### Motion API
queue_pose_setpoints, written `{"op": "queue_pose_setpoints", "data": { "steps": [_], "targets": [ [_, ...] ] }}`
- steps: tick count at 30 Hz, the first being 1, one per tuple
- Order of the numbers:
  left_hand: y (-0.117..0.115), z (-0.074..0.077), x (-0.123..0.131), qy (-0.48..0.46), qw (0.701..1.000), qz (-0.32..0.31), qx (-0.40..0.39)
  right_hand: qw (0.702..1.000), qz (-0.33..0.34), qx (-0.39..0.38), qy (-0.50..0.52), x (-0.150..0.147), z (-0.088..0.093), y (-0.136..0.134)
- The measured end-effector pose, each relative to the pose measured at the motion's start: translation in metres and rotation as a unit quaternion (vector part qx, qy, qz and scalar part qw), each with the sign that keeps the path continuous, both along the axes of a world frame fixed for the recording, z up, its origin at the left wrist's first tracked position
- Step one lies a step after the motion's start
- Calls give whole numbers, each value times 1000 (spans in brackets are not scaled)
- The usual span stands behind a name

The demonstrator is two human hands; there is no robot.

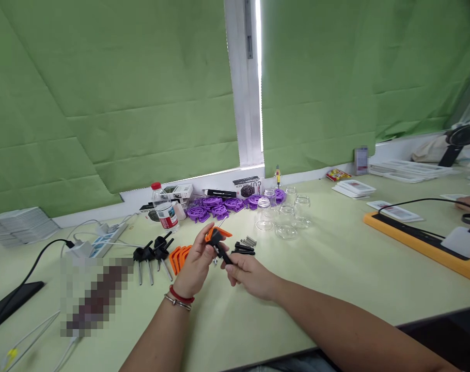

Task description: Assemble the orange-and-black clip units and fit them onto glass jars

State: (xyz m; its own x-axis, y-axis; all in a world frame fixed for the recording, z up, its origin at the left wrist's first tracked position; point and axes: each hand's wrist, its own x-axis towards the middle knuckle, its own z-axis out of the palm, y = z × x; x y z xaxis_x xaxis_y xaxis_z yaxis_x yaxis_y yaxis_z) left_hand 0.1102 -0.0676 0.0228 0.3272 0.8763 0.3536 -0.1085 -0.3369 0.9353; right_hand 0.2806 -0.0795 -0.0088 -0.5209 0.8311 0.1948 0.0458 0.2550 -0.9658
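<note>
Both hands are on a small black-and-orange part with a lever-like orange piece (219, 238), held above the table. My left hand (198, 263) wraps round its upper end, with the thumb pressed against the black body. At the lower black end, the thumb and fingers of my right hand (246, 274) are closed on it. Just beyond the hands lie some metal springs (249, 241) and slim black pieces (243, 249). Several orange angled pieces (176, 258) lie left of my left hand, partly hidden by it. Further left are black-headed parts with metal rods (150, 256).
Several clear glass cups (286, 222) stand behind to the right. Purple plastic pieces (219, 206) and a red-capped bottle (166, 209) are at the back. A power strip (109, 238) lies left, an orange-and-black strip (421, 245) right. Another person's hand (469, 202) shows at the right edge.
</note>
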Motion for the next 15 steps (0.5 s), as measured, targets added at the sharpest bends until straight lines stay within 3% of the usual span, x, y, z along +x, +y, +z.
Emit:
{"op": "queue_pose_setpoints", "data": {
  "steps": [2, 5, 7, 11, 15],
  "targets": [
    [0, -1, -1, 112, 984, 84, 107, 999, 2, -22, 39, 1, 4, -1],
    [0, 1, -5, 246, 912, 202, 257, 992, 55, -47, 103, 2, 8, -4],
    [-1, 4, -8, 273, 884, 214, 312, 984, 96, -70, 133, 1, 8, -6],
    [1, 6, -13, 288, 888, 173, 314, 975, 111, -119, 150, 0, 3, -4],
    [10, 5, -19, 302, 876, 250, 280, 975, 33, -163, 147, 0, 0, 3]
  ]
}}
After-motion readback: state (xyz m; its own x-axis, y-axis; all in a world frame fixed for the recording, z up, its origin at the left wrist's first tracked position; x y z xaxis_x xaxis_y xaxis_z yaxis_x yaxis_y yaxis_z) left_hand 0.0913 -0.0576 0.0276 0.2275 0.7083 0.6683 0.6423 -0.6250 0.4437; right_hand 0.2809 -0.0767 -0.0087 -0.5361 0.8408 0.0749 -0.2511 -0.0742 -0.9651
